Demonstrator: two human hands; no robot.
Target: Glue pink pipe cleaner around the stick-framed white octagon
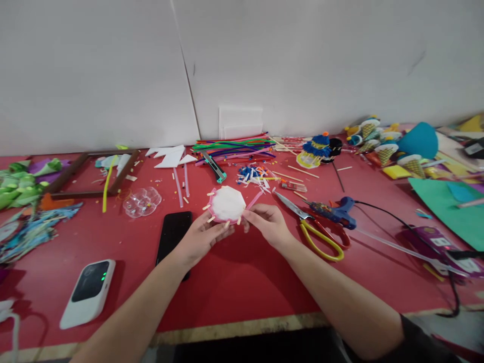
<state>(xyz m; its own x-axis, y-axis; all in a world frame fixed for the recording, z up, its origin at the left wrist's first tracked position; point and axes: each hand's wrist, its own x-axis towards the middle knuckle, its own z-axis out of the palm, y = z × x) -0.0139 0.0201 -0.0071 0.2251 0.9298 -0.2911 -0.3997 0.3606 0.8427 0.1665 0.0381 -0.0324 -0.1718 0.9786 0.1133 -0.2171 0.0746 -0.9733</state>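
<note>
My left hand point(209, 234) grips the lower left edge of a white disc point(227, 203), which has several short pale sticks around its rim. Pink pipe cleaner point(254, 200) runs along that rim, and its loose end points up to the right. With thumb and finger, my right hand point(264, 222) pinches the pink pipe cleaner at the disc's right edge. The disc is held above the red table point(242, 282). Beyond it lie a green utility knife point(215, 168) and a pile of cut blue and white bits point(251, 175).
Scissors point(321, 239) and a blue glue gun point(340, 213) with a cord lie to the right. A black phone point(172, 232) and a white device point(88, 292) lie left. Coloured pipe cleaners point(234, 146) are piled by the wall. A brown frame point(81, 174) stands far left.
</note>
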